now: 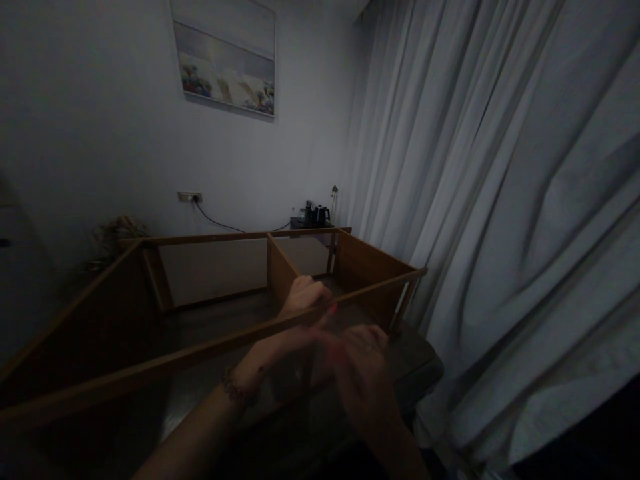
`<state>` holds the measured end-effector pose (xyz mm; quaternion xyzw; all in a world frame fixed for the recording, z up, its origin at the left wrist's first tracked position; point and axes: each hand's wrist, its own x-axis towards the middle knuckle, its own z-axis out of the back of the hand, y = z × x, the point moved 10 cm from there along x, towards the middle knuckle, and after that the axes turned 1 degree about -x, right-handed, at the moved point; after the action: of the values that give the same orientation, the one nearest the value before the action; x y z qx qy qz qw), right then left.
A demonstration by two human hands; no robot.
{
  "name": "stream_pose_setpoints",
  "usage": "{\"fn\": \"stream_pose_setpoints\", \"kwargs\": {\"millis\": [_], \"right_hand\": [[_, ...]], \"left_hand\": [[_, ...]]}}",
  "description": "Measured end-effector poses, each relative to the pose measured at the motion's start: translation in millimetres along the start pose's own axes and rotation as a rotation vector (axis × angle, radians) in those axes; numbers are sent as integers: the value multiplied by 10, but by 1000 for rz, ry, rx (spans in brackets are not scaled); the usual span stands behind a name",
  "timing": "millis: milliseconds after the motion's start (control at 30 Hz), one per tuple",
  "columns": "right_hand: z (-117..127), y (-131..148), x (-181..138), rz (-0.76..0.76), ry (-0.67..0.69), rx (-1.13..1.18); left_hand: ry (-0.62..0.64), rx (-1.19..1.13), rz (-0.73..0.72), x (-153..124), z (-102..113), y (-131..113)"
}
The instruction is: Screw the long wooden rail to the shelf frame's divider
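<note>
Left hand (pixel 305 297) on wooden rail (pixel 165 360), right hand (pixel 363 370) beside.

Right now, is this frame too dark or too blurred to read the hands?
Head view: very dim throughout, with muted colours. The right hand is smeared by motion blur and its fingers are unreadable. The left hand on the front rail is sharper but shadowed. Wide-angle distortion seems to bow the curtain toward the right edge. There is no glare, and the painting is legible.
</note>
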<state>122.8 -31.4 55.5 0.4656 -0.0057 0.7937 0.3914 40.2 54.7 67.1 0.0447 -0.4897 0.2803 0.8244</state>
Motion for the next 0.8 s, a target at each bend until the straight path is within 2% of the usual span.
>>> {"fn": "stream_pose_setpoints", "kwargs": {"millis": [67, 200, 367, 500, 667, 800], "right_hand": [[16, -109, -37, -47, -44, 30], [114, -418, -140, -203, -223, 81], [74, -572, -192, -280, -194, 58], [200, -351, -141, -178, -254, -66], [386, 17, -76, 56, -369, -366], [454, 25, -138, 117, -471, -497]], "left_hand": [[6, -40, -2, 7, 43, -56], [9, -87, 10, 23, 96, -104], [13, -93, 29, 22, 93, -79], [12, -79, 27, 5, 82, -61], [8, -85, 10, -1, 66, -58], [-3, -86, 4, -8, 61, -50]]}}
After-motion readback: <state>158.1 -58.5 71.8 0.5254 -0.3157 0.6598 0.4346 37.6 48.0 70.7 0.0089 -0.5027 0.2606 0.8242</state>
